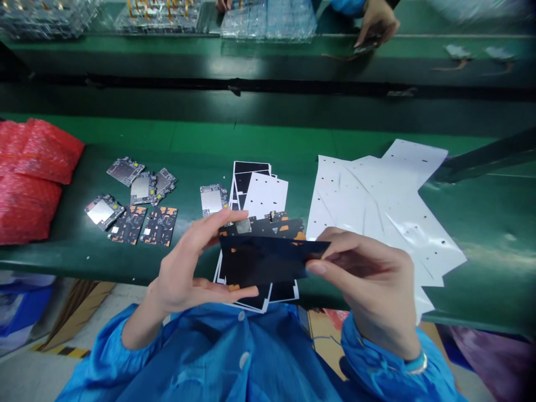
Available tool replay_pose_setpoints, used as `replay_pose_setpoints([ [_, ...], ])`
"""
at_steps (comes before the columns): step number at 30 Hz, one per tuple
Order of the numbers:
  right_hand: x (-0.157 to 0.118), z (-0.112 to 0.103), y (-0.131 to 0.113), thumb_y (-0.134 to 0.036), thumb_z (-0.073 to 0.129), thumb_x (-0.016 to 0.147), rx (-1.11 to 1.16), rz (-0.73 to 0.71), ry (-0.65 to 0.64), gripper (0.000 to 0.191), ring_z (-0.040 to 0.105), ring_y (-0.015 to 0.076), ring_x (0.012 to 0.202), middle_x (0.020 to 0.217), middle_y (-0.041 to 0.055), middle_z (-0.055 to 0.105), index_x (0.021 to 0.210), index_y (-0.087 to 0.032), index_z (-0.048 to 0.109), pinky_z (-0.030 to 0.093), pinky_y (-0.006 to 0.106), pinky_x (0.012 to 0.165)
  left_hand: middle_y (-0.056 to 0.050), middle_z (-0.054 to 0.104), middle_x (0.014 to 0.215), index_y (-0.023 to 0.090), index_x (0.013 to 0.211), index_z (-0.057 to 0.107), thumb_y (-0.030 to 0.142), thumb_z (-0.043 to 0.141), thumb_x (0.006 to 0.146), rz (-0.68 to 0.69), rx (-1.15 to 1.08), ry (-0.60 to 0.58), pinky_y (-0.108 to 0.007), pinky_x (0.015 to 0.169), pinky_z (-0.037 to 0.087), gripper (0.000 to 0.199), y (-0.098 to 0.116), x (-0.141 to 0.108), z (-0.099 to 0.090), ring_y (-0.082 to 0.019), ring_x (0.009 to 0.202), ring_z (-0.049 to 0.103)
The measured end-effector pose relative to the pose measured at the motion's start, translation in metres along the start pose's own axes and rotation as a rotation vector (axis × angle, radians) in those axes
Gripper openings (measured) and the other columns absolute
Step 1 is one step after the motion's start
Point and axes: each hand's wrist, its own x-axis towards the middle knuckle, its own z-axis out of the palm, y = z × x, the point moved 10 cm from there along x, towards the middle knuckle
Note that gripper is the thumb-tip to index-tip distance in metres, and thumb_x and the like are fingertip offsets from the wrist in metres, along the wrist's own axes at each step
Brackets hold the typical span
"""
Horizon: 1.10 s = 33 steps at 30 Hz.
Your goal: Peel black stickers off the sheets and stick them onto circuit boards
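Note:
My left hand (pixel 188 265) grips a black circuit board (pixel 272 226) with orange patches by its left side, thumb and fingers at opposite edges. In front of the board hangs a thin black sheet (pixel 263 259), which covers much of it. My right hand (pixel 368 279) pinches the sheet's right end between thumb and fingers. Whether the sheet touches the board I cannot tell. Beneath both lies a pile of white-edged black sheets (pixel 251 167) with a white sheet (pixel 267 195) on top. Another circuit board (pixel 212 199) rests just left of that pile.
Several circuit boards (pixel 142 187) lie to the left, beside red bubble-wrap packs (pixel 37 178). Large white sheets (pixel 377 206) spread over the right of the green table (pixel 494 234). Across the bench, a co-worker's hand (pixel 377 22) holds a small part near clear plastic trays (pixel 268 22).

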Motion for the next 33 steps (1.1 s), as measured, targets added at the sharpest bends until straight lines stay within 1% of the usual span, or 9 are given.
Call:
replay_pose_setpoints([
  [9, -0.001, 0.001, 0.002, -0.009, 0.082, 0.076, 0.078, 0.041, -0.018, 0.019, 0.06, 0.0083, 0.057, 0.068, -0.0044, 0.067, 0.077, -0.027, 0.075, 0.049, 0.019, 0.049, -0.007, 0.064, 0.14, 0.036, 0.158, 0.031, 0.034, 0.091, 0.07, 0.04, -0.041, -0.004, -0.03, 0.091, 0.066, 0.106, 0.0, -0.002, 0.001, -0.024, 0.131, 0.061],
  [14, 0.001, 0.002, -0.003, -0.007, 0.081, 0.076, 0.074, 0.004, -0.032, 0.019, 0.062, 0.0091, 0.059, 0.068, -0.004, 0.067, 0.078, -0.026, 0.075, 0.051, 0.02, 0.05, -0.004, 0.064, 0.14, 0.043, 0.156, 0.033, 0.038, 0.091, 0.07, 0.008, 0.01, -0.009, -0.032, 0.083, 0.068, 0.104, -0.002, -0.001, 0.0, -0.026, 0.127, 0.064],
  [18, 0.001, 0.004, -0.009, -0.008, 0.079, 0.079, 0.015, -0.056, -0.045, 0.019, 0.061, 0.0086, 0.058, 0.069, -0.0047, 0.066, 0.08, -0.025, 0.073, 0.051, 0.02, 0.05, -0.008, 0.063, 0.14, 0.04, 0.158, 0.03, 0.04, 0.087, 0.075, 0.068, 0.061, -0.022, -0.037, 0.086, 0.068, 0.101, 0.001, 0.002, 0.0, -0.03, 0.126, 0.064],
  [21, -0.002, 0.006, -0.019, -0.011, 0.077, 0.084, -0.156, -0.154, -0.05, 0.015, 0.064, 0.0094, 0.062, 0.072, -0.0038, 0.068, 0.083, -0.024, 0.071, 0.053, 0.02, 0.054, -0.01, 0.058, 0.142, 0.033, 0.149, 0.049, 0.034, 0.083, 0.081, 0.237, 0.223, -0.04, -0.036, 0.091, 0.066, 0.076, 0.018, 0.001, 0.004, -0.027, 0.125, 0.062],
  [25, -0.008, 0.008, -0.031, -0.019, 0.066, 0.096, -0.698, -0.387, -0.072, 0.007, 0.07, 0.013, 0.066, 0.079, 0.0023, 0.076, 0.09, -0.02, 0.071, 0.053, 0.023, 0.055, -0.011, 0.053, 0.139, 0.022, 0.118, 0.069, 0.024, 0.075, 0.088, 0.329, 0.416, -0.201, -0.033, 0.094, 0.065, 0.031, 0.02, 0.003, 0.019, -0.024, 0.128, 0.058],
  [27, -0.007, 0.002, -0.024, -0.027, 0.06, 0.1, -0.949, -0.456, -0.002, 0.02, 0.07, 0.0143, 0.057, 0.074, 0.0043, 0.077, 0.088, -0.017, 0.072, 0.048, 0.025, 0.044, -0.011, 0.054, 0.138, 0.022, 0.117, 0.069, 0.025, 0.073, 0.09, 0.369, 0.385, -0.28, -0.037, 0.098, 0.063, 0.028, 0.008, 0.015, 0.024, -0.025, 0.129, 0.058],
  [29, -0.003, -0.001, -0.002, -0.037, 0.059, 0.1, -1.05, -0.433, 0.024, 0.027, 0.074, 0.0186, 0.062, 0.08, 0.0081, 0.08, 0.095, -0.015, 0.074, 0.052, 0.027, 0.045, -0.01, 0.054, 0.139, 0.026, 0.117, 0.069, 0.03, 0.072, 0.091, 0.34, 0.384, -0.277, -0.044, 0.103, 0.06, 0.026, -0.02, 0.042, 0.024, -0.026, 0.132, 0.057],
  [31, 0.001, 0.013, 0.038, -0.047, 0.065, 0.094, -1.016, -0.362, -0.116, 0.045, 0.078, 0.0292, 0.099, 0.113, 0.0171, 0.078, 0.122, -0.012, 0.069, 0.065, 0.036, 0.073, -0.01, 0.052, 0.144, 0.029, 0.121, 0.067, 0.037, 0.071, 0.091, 0.173, 0.451, -0.202, -0.054, 0.114, 0.05, 0.032, -0.067, 0.08, 0.018, -0.031, 0.137, 0.053],
  [33, -0.005, 0.042, 0.08, -0.057, 0.078, 0.079, -0.973, -0.33, -0.348, 0.093, 0.048, 0.0407, 0.144, 0.152, 0.0255, 0.051, 0.152, -0.01, 0.044, 0.052, 0.057, 0.11, -0.015, 0.041, 0.154, 0.027, 0.138, 0.057, 0.046, 0.073, 0.087, -0.031, 0.53, -0.143, -0.064, 0.12, 0.037, 0.056, -0.115, 0.106, 0.012, -0.04, 0.148, 0.038],
])
